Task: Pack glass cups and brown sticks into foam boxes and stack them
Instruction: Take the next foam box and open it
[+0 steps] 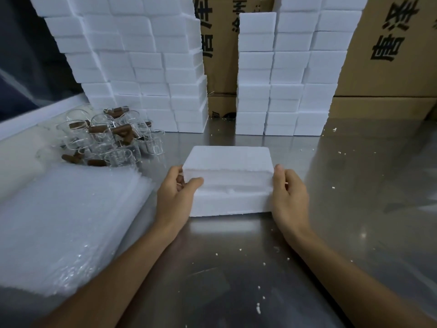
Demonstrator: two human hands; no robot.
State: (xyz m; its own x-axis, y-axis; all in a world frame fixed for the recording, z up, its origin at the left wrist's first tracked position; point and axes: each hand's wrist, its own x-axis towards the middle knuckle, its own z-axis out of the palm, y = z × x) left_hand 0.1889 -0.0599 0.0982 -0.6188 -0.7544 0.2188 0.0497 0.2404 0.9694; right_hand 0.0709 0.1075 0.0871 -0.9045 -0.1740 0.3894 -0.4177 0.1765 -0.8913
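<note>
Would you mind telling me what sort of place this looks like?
Probably a packing workshop or warehouse: stacked foam boxes, printed cardboard cartons, and a steel table.

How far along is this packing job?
Done: tall stacks of foam boxes stand at the back. In hand: left hand and right hand grip the lid of one foam box. Left: a pile of glass cups and brown sticks remains unpacked.

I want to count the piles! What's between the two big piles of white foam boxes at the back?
Between the left pile and the right pile, the head view shows brown cardboard cartons with black printing standing behind the gap.
</note>
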